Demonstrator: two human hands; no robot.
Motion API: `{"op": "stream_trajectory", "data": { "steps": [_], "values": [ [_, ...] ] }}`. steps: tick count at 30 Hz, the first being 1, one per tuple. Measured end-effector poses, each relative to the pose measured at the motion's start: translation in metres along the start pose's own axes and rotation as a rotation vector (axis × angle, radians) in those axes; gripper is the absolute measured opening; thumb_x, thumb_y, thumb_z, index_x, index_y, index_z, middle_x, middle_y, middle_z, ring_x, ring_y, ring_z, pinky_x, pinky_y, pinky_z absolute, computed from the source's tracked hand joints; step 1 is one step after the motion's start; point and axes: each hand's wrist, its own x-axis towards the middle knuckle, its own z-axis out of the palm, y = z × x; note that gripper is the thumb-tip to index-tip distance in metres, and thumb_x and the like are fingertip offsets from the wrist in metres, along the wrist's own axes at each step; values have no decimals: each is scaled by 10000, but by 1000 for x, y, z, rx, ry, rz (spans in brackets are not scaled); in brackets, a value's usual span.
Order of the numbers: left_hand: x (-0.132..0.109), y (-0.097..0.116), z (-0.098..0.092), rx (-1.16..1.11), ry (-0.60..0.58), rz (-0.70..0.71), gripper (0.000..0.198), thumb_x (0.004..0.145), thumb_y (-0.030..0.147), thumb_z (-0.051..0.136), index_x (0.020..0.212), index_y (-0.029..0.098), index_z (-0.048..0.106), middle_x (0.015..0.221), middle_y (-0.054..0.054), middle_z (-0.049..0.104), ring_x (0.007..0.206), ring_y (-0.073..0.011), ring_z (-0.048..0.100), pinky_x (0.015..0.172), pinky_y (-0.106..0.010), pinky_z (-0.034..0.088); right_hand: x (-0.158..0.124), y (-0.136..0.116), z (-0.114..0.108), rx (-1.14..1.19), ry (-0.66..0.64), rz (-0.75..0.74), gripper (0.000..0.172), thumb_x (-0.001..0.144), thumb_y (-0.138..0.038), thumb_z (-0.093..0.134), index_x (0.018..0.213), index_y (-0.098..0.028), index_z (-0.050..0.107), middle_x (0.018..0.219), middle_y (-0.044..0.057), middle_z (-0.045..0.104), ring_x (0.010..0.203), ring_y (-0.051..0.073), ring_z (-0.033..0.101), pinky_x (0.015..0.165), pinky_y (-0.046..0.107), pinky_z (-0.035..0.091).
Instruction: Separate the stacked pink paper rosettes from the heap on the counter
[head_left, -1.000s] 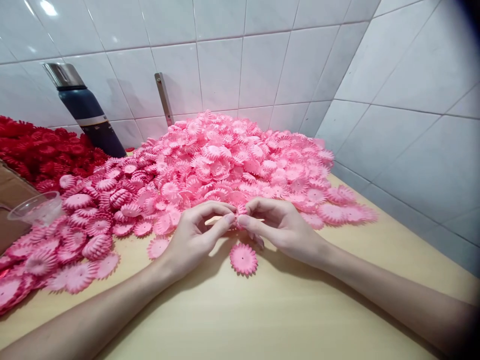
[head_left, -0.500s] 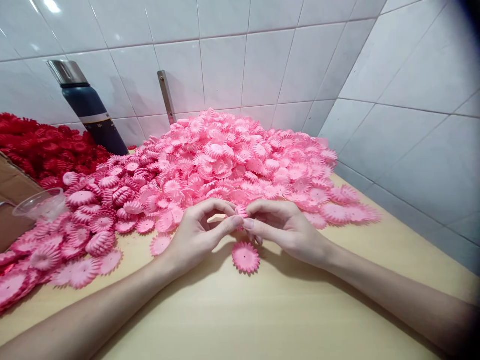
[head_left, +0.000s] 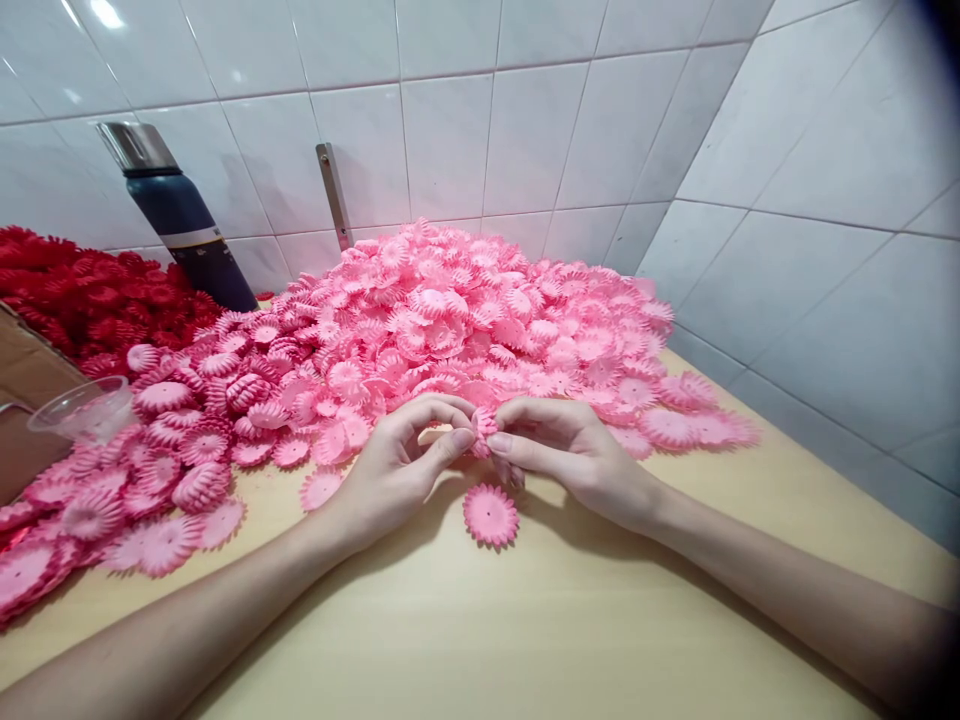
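Note:
Between my two hands, above the table, is a small pink scalloped piece [head_left: 484, 432] seen nearly edge-on. The thumb and fingers of my left hand [head_left: 412, 450] pinch its left side. My right hand [head_left: 574, 455] pinches the same piece from the right. Just below, a flat round pink piece [head_left: 491, 515] with a toothed rim and a tiny centre hole lies on the table. Behind my hands rises a large heap of similar pink pieces [head_left: 480, 310].
Darker pink pieces [head_left: 202, 440] spread to the left, near a clear plastic cup [head_left: 82, 408] and a cardboard box [head_left: 30, 400]. Red pieces [head_left: 97, 300] are piled at the back left beside a dark blue bottle [head_left: 191, 225]. Tiled walls [head_left: 450, 140] stand behind and right.
Both thumbs have drawn slightly apart, and more of the pink piece between them now shows. The pieces on the table have not moved.

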Motion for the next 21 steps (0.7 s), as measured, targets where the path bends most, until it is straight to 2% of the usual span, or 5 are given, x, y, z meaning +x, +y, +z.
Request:
{"op": "stream_trajectory", "data": {
  "steps": [5,8,12,18,21],
  "values": [
    [-1,2,1,26,-17,-3,139,896,273,559,838,164,623,1059,-68,538,982,-179,559,810,-281,533,0,3,-4,17,5,55,110,837,-266,649,808,-160,653,657,-1,602,603,112,545,587,256,450],
    [-2,2,1,-44,16,-47,134,894,297,559,845,177,597,1094,-53,520,969,-167,567,820,-291,545,1,8,-7,119,20,114,119,833,-278,654,816,-161,650,670,8,614,622,129,566,632,282,466],
    [0,-1,1,-222,133,-117,143,875,315,584,849,184,533,979,-12,534,845,-118,584,831,-303,559,2,13,-9,298,144,149,78,812,-233,630,768,-169,624,636,-6,590,565,127,555,567,272,448],
    [2,-6,3,-298,264,-95,136,865,302,597,871,188,524,835,20,550,797,-104,593,861,-325,559,3,10,-6,317,206,119,112,802,-211,580,700,-166,592,634,8,565,559,132,526,537,275,428],
    [6,-9,0,-390,429,-80,139,868,283,582,824,170,513,807,14,563,781,-114,617,832,-349,574,5,8,-7,367,289,100,147,777,-223,533,637,-184,551,575,5,526,496,136,487,484,284,401]
  ]
}}
